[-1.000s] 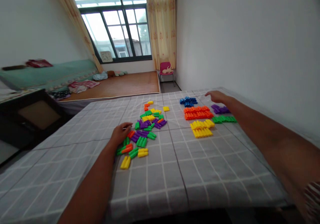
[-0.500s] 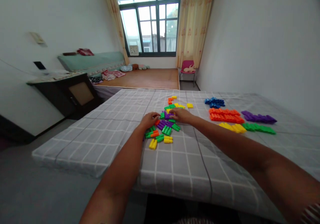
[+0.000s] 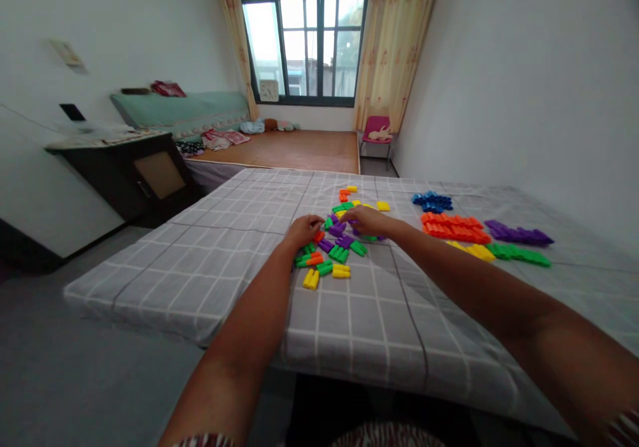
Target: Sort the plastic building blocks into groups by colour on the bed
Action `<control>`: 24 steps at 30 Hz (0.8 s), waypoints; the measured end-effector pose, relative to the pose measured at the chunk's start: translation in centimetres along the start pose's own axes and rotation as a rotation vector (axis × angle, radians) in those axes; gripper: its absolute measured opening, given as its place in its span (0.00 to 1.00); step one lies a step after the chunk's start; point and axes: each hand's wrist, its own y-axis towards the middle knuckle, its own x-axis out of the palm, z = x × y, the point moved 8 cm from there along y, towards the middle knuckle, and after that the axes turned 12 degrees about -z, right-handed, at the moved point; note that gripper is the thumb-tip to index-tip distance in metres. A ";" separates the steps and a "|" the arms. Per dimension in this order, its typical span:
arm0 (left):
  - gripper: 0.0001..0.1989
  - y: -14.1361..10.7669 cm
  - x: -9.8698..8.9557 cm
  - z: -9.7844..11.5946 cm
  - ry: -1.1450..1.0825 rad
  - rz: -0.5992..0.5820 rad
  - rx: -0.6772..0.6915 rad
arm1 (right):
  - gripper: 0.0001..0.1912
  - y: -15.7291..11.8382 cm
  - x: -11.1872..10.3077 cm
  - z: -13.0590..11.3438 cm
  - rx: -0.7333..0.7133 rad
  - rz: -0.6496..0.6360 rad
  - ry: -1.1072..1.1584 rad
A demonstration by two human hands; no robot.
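Right hand (image 3: 367, 221) moved to jumbled multicolored blocks (image 3: 339, 254).

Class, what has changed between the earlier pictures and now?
The right hand has moved left, from near the purple row to the mixed pile; whether it grips anything is unclear. The left hand stays by the pile; the orange row stays put.

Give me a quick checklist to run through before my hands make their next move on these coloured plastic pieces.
1. Left hand at mixed pile: ok, at its left edge.
2. Right hand at the pile: ok.
3. Right hand's grip on a piece: cannot tell, fingertips unclear.
4. Pile all one colour: not ok, several mixed.
5. Blue group apart from orange group: ok.
6. Yellow group fully visible: not ok, forearm covers part.
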 end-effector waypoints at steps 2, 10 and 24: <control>0.15 -0.1 0.0 -0.1 -0.015 0.007 0.000 | 0.17 0.2 0.5 -1.4 -0.017 -0.035 0.026; 0.15 -0.3 -0.3 -0.6 -0.079 0.009 -0.001 | 0.29 0.2 2.2 -1.9 0.106 -0.101 0.159; 0.25 -0.5 -1.5 -0.8 -0.225 -0.054 -0.062 | 0.13 -9.0 -3.1 9.7 0.082 0.235 0.543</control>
